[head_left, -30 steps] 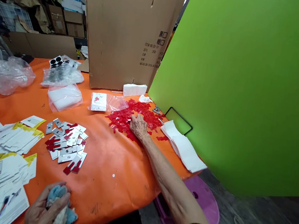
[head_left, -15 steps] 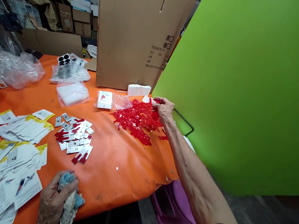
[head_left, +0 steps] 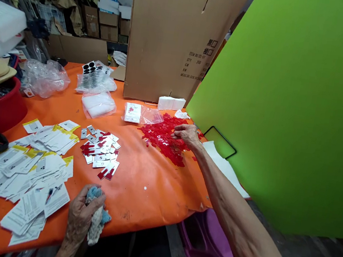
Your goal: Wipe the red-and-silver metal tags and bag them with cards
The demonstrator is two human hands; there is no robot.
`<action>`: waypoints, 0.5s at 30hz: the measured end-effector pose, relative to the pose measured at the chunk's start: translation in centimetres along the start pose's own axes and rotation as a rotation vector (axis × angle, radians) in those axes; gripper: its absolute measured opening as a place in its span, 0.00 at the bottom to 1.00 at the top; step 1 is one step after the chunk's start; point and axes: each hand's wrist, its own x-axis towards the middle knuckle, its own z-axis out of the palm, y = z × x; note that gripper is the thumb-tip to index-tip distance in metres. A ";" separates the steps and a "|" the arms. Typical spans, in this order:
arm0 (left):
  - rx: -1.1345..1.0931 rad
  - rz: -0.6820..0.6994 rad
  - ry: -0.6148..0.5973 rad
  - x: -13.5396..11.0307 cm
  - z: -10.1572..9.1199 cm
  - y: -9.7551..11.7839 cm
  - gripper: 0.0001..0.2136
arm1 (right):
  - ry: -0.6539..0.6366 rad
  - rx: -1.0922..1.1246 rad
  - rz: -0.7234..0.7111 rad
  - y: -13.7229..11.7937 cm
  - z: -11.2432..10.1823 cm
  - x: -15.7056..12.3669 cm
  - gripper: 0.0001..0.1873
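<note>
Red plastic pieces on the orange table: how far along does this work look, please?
Done: some silver cards already seem to carry red pieces. In hand: the right hand touches the red pile, and the left hand grips a blue-and-white rag. Left: most red pieces still lie loose, and some cards look bare.

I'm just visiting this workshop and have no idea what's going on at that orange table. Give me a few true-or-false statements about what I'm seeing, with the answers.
1. The right hand is at the edge of a heap of red plastic pieces. True.
2. The red pieces sit inside a clear plastic bag. False: they lie loose on the orange table cover.
3. The left hand grips a blue and white cloth. True.
4. Both hands are touching the red pieces. False: only the right hand is at them; the left hand is holding the cloth, away from the heap.
</note>
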 end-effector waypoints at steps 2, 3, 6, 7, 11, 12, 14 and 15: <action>0.006 0.006 -0.002 0.2 -0.2 -0.1 0.23 | 0.044 0.046 0.002 -0.2 0.3 0.0 0.09; 0.009 0.015 0.000 0.2 -0.2 -0.1 0.23 | 0.075 0.066 -0.002 -0.4 0.4 0.0 0.10; 0.010 0.024 0.004 0.0 -0.1 0.0 0.23 | 0.151 0.106 -0.015 -1.3 0.3 0.2 0.18; 0.009 0.027 0.013 0.0 0.0 0.1 0.23 | 0.175 0.110 -0.015 -1.6 0.3 0.3 0.21; -0.010 0.054 0.041 -0.4 0.4 0.3 0.22 | 0.172 0.024 0.034 -2.3 -0.1 0.7 0.30; -0.015 0.057 0.040 -0.5 0.5 0.3 0.21 | 0.113 -0.049 0.044 -2.3 -0.2 0.8 0.30; -0.023 0.061 0.029 -0.5 0.6 0.3 0.21 | -0.006 -0.216 0.039 -2.1 -0.3 0.7 0.29; -0.023 0.063 0.026 -0.5 0.6 0.2 0.21 | -0.037 -0.287 0.027 -1.9 -0.2 0.6 0.27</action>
